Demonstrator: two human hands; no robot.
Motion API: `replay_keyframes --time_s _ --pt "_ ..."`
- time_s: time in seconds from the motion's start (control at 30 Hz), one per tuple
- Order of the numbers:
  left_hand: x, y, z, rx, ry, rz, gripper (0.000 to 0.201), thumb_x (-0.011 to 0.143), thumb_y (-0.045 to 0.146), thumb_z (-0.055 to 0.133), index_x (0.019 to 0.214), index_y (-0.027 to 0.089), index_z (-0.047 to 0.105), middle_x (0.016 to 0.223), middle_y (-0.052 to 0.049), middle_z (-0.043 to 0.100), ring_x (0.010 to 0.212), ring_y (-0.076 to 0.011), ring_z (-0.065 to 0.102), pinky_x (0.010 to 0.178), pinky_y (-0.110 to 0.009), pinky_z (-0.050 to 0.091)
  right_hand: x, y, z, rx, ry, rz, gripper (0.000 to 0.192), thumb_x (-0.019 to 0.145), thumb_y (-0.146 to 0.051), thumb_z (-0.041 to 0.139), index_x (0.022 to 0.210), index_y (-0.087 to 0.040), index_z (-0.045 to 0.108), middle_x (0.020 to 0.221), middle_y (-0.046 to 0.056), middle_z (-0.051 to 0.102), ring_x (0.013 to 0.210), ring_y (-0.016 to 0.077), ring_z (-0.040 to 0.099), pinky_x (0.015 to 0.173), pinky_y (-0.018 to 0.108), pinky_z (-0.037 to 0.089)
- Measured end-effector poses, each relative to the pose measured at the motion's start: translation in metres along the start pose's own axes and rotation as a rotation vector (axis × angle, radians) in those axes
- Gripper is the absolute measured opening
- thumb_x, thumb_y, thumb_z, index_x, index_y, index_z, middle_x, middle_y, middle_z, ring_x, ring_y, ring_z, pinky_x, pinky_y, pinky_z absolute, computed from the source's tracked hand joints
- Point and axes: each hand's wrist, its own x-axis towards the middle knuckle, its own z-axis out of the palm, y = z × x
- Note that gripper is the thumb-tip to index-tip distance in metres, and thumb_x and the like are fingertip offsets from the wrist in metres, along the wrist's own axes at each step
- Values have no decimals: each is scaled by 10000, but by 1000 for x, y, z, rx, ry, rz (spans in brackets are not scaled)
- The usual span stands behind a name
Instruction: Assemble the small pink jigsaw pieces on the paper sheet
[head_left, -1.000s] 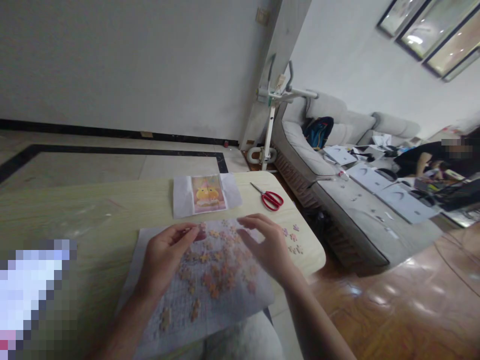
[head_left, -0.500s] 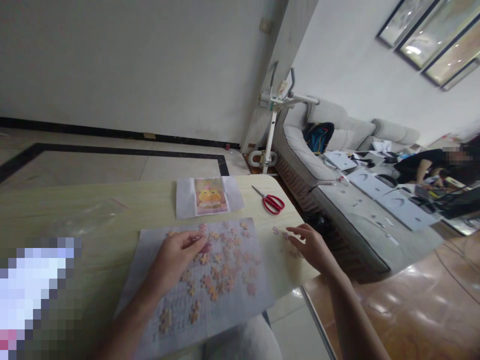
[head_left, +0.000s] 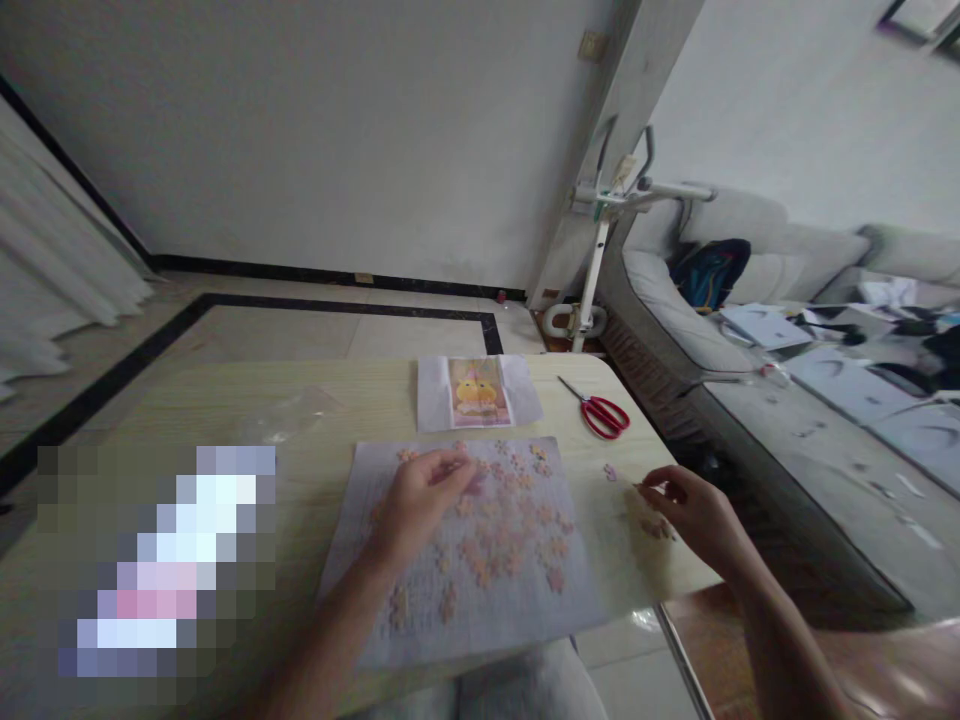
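Pale wood-grain desk (head_left: 225, 400) carries a white gridded paper sheet (head_left: 480, 590) at its near edge. Small pink and orange jigsaw pieces (head_left: 517, 540) lie scattered across the sheet. The left hand (head_left: 420, 495) rests on the sheet's upper part, fingertips pinched together on one piece; the piece itself is too small to make out clearly. The right hand (head_left: 694, 510) sits near the desk's right edge, off the sheet, its grip loosely curled over a few loose pieces (head_left: 656, 528); whether it holds one cannot be determined. Beyond the sheet lies a printed reference picture of a yellow character (head_left: 478, 392). Red-handled scissors (head_left: 600, 412) lie to its right.
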Motion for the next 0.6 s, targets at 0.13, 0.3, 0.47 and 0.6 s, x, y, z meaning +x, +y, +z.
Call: replay_keyframes --time_s 0.13,0.3,0.47,0.6 --pt "0 -5 1 -12 -19 -12 303 698 400 742 819 128 686 739 -68 748 708 -202 732 678 -273 565 -9 -59 16 408 6 82 291 708 -467 745 744 -190 664 657 29 649 578 157 559 520 267 422" --pt "-2 -4 3 -86 -42 -40 363 686 434 762 855 125 673 792 -76 759 754 -219 738 723 -289 572 -20 -146 72 835 -87 25 268 696 -409 789 816 -198 677 697 0 658 624 141 591 569 251 473" --pt "-3 -3 5 -127 -46 -46 385 697 442 763 894 124 676 849 -93 766 786 -235 740 771 -324 581 -23 -171 100 924 -61 29 207 733 -375 770 769 -191 681 703 1 670 642 140 609 613 261 503" --pt "-3 -8 5 -106 -38 -35 393 710 439 753 934 127 670 904 -113 764 834 -261 737 799 -361 581 -24 -167 104 933 -96 33 199 743 -368 768 791 -189 695 740 21 702 691 163 645 650 277 522"
